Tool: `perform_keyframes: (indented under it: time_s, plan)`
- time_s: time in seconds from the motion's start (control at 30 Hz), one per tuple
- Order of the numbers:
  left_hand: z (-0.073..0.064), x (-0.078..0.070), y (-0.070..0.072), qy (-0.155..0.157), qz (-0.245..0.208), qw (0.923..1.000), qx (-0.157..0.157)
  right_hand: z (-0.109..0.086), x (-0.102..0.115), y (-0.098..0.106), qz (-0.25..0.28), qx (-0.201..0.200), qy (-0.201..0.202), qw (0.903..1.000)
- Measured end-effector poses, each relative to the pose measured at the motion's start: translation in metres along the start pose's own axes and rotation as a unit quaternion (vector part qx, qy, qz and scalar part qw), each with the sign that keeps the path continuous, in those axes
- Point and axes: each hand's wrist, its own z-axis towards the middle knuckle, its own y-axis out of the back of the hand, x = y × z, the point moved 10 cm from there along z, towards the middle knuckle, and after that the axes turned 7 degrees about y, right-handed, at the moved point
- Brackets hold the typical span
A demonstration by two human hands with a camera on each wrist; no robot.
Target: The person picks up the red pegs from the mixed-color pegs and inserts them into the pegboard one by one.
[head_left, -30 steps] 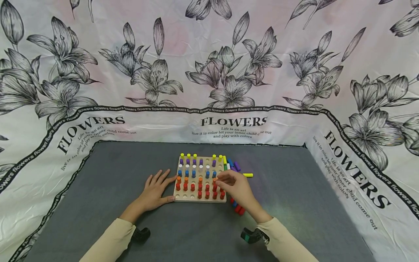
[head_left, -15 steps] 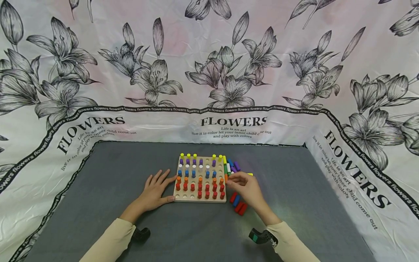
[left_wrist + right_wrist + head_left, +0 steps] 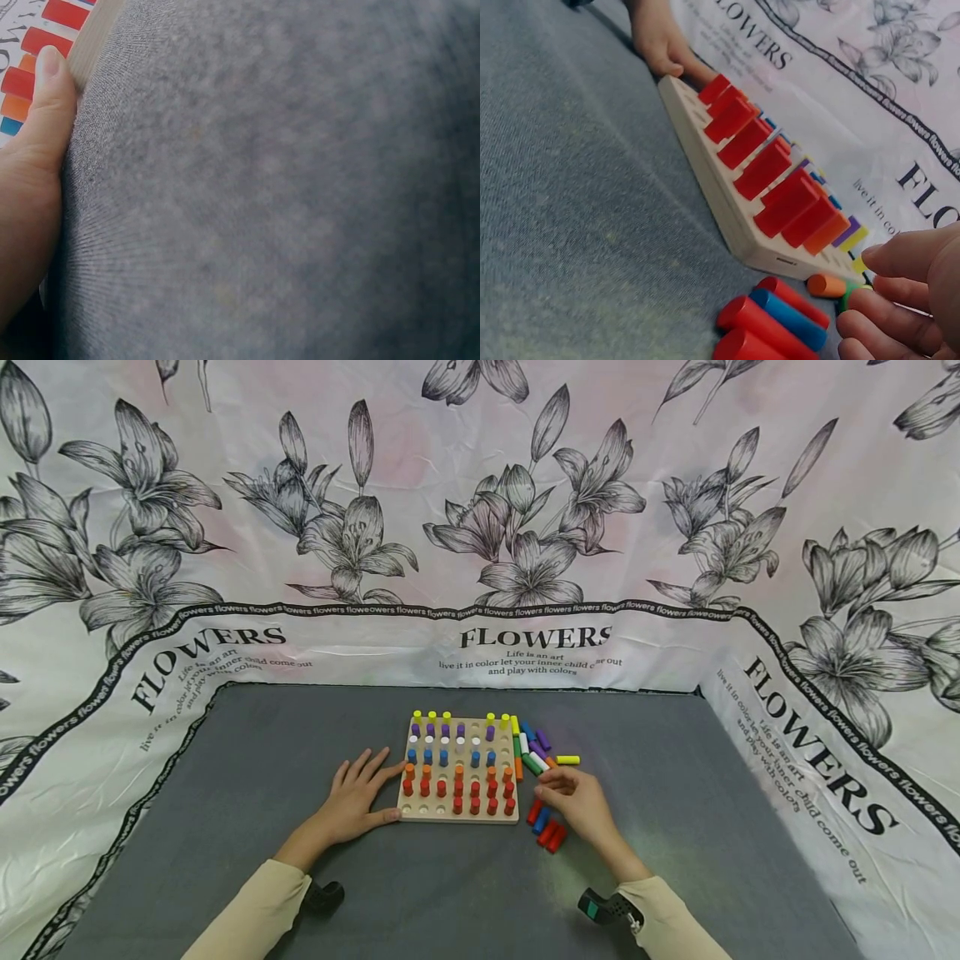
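Observation:
A wooden pegboard (image 3: 423, 817) stands on the grey table, with rows of red, orange, blue, white, purple and yellow pegs upright in it. My left hand (image 3: 352, 802) lies spread at its left side, fingertips and thumb touching the edge; the left wrist view shows the thumb (image 3: 51, 97) against the board. To the right of the board, my right hand (image 3: 581, 806) hovers near loose pegs, fingers loosely bent. In the right wrist view, a gap separates thumb and fingers (image 3: 889, 322), and I see nothing held. A green peg (image 3: 847, 296) is partly hidden behind them.
Two red pegs (image 3: 551, 837), a blue peg (image 3: 542, 821) and another red peg (image 3: 534, 812) lie below the right hand. Beyond it lie more loose pegs, including a white one (image 3: 538, 762) and a yellow one (image 3: 568, 760). A patterned cloth (image 3: 525, 660) borders the table.
My right hand has moved right, off the board's right columns to the loose pegs. An orange peg in the right column is now uncovered. My left hand has stayed put.

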Motion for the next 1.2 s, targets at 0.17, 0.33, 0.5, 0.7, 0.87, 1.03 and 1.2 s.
perform_keyframes:
  time_s: [0.17, 0.33, 0.5, 0.7, 0.87, 1.03, 1.2]
  plan:
    - [0.000, 0.000, 0.000, 0.002, 0.002, 1.0000, 0.004, -0.003, -0.009, -0.001, -0.028, 0.007, -0.009, 0.9995]
    - [-0.001, -0.001, 0.000, 0.006, 0.014, 0.9998, 0.009, -0.005, -0.013, -0.005, -0.041, 0.013, -0.007, 0.9991]
    - [-0.001, -0.003, 0.004, 0.008, 0.017, 0.9998, 0.007, -0.008, -0.013, -0.007, -0.053, 0.014, 0.010, 0.9984]
    - [-0.001, -0.004, 0.003, 0.011, 0.018, 0.9997, 0.011, -0.010, -0.011, -0.012, -0.109, 0.034, 0.022, 0.9932]
    - [-0.001, -0.002, 0.003, 0.011, 0.015, 0.9998, 0.010, -0.010, -0.007, -0.014, -0.129, 0.038, 0.033, 0.9903]
    - [-0.001, -0.001, 0.002, 0.009, 0.007, 0.9999, 0.009, -0.009, -0.006, -0.013, -0.124, 0.035, 0.038, 0.9910]
    - [0.000, 0.001, -0.001, 0.013, 0.007, 0.9998, 0.016, -0.007, -0.005, -0.012, -0.113, 0.037, 0.039, 0.9922]
